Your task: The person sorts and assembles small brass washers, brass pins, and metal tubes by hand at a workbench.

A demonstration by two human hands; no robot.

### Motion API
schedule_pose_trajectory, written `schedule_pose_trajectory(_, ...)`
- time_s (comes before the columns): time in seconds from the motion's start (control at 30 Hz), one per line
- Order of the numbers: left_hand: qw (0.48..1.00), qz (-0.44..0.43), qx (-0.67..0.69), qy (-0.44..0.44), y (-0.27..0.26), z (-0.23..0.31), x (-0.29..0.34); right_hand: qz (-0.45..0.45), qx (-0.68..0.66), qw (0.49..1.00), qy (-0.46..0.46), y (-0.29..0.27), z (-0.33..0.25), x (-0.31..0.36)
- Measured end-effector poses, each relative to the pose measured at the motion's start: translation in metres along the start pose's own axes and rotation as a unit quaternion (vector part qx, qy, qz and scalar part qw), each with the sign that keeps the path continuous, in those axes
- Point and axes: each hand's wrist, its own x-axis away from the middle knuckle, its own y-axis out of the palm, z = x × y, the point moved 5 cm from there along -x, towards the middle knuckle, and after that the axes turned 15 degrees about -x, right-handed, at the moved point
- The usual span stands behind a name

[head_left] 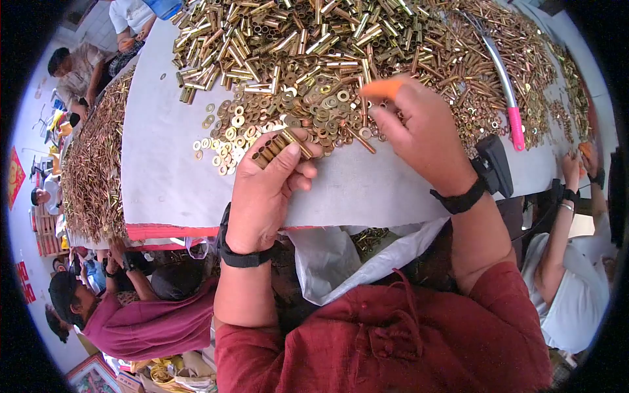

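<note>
The left hand [265, 190] pinched a short row of brass tubes [280, 147] between thumb and fingers, their long axes slanting up to the right, just below the washer pile [282, 114] on the desk [164, 164]. The right hand [422, 134], right of that pile, hovered with its fingers [386, 124] curled and loosely spread over a loose tube [359, 139], nearer to it than the left.

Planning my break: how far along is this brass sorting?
Done: left hand holds a small bundle of brass tubes. In hand: right hand picks among the washers. Left: a large heap of tubes covers the table; most is unsorted.
</note>
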Motion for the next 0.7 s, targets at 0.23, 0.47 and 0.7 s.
schedule_pose_trajectory(0.23,0.997,-0.01,0.071,-0.014,0.005,-0.004,-0.005,-0.083,0.115,0.99,0.009,0.038,-0.005,0.023)
schedule_pose_trajectory(0.47,0.994,-0.041,0.097,-0.017,0.007,-0.001,-0.004,-0.039,-0.255,0.947,0.191,0.037,0.011,0.014)
schedule_pose_trajectory(0.7,0.992,-0.002,0.128,0.01,0.002,0.0,-0.002,-0.011,-0.507,0.847,0.159,0.041,-0.001,0.016)
